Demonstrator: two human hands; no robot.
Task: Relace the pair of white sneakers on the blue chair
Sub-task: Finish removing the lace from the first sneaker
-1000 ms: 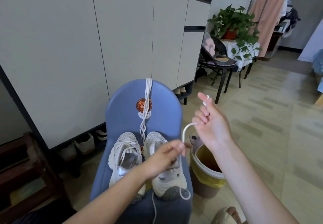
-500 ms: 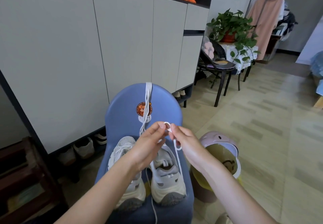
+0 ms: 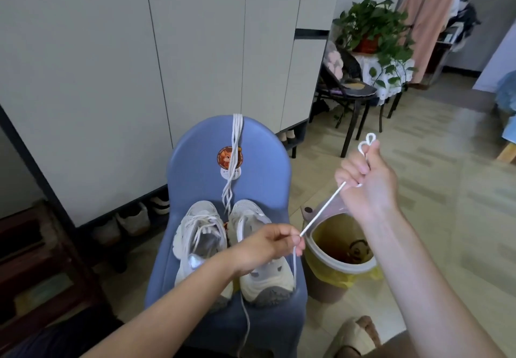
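Both white sneakers sit side by side on the seat of the blue chair (image 3: 195, 167), toes toward the person: the left sneaker (image 3: 199, 234) already carries a lace across its eyelets, while the right sneaker (image 3: 265, 271) looks bare over the tongue, though the wrist covers part of it. A bundle of spare laces (image 3: 233, 162) hangs over the chair back down to between the two heels. The left hand (image 3: 270, 243) pinches a white lace (image 3: 321, 212) just above the right sneaker, and the right hand (image 3: 365, 181) has its grip closed round the same lace higher up beside the chair, with small loops of it (image 3: 367, 141) poking out above the fingers; the stretch between the hands is drawn straight and taut. Below the left hand the lace drops past the toe and trails off the front of the seat. This looks like smoothing and evening out the lace before threading. To do it well, I'd say keep the tension gentle, run out any twists so it lies flat, find the midpoint, and free a tip before going for the lowest eyelets. The open bin (image 3: 339, 251) stands just beside the chair, so slack could fall into it.
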